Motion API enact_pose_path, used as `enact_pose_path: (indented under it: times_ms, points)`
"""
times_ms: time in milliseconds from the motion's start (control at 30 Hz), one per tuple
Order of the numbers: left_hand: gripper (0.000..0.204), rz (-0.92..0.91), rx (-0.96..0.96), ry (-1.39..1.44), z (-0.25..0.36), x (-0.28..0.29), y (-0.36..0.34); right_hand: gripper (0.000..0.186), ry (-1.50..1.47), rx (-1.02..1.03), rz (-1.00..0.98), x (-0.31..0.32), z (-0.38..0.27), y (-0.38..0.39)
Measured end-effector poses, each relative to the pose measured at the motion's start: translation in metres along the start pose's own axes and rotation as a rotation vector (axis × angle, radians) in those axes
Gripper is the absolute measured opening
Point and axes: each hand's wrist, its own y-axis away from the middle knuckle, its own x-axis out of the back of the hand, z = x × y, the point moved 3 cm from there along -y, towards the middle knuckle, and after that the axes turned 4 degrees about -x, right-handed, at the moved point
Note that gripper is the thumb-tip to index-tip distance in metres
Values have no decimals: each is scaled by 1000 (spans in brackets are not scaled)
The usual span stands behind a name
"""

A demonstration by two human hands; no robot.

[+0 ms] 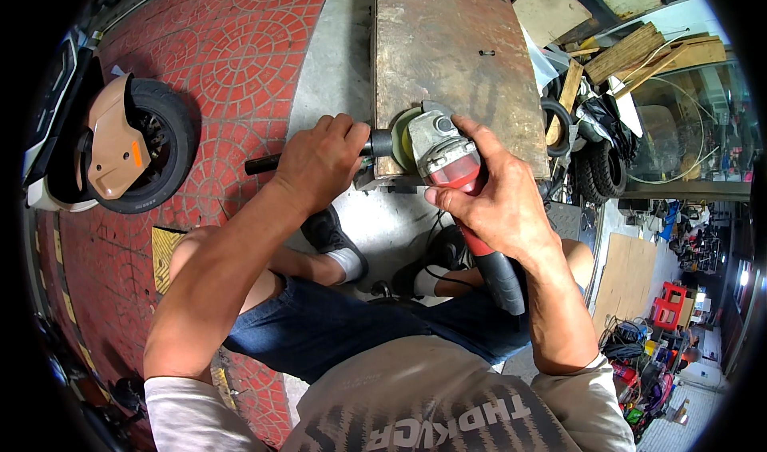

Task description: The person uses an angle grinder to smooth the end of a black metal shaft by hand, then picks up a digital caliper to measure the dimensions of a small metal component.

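Note:
My right hand (510, 200) is wrapped around the body of an angle grinder (450, 150) with a silver gear head, a red body and a black rear handle. Its pale yellow-green disc (403, 142) stands on edge, facing left, under a metal guard. My left hand (322, 163) is closed around a dark metal tube (379, 143). The tube's wider end meets or nearly meets the disc; contact cannot be made out. Its thin end pokes out to the left of my fist. Both tools are at the near edge of a worn wooden board (455, 52).
A small dark metal piece (486, 52) lies on the board. At left, a motorcycle wheel (164, 144) with a tan fender stands on red paving (248, 60). Scrap wood (627, 52) and tires (601, 168) are piled at right, near a red stool (668, 306). My knees and shoes are below the board.

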Motion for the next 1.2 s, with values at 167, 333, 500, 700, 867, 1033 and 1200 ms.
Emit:
enact_pose_path:
  times_ms: [167,333,500,700,867,1033,1200]
  points:
    - [46,-3,4,1,-1,0,1,87,-47,-84,-20,2,0,2]
    - [46,3,6,10,-2,-2,2,87,-24,-49,57,6,8,2]
    - [45,2,9,11,-1,-2,1,86,-36,-91,14,5,0,2]
    - [45,2,6,14,0,1,0,87,27,33,35,-3,3,3]
    - [45,7,2,12,-2,-1,1,86,-6,-49,9,0,3,4]
    - [45,20,0,14,-2,-3,2,87,-37,-65,52,5,9,5]
    - [45,2,8,5,-1,-2,1,86,-64,-53,34,2,7,4]
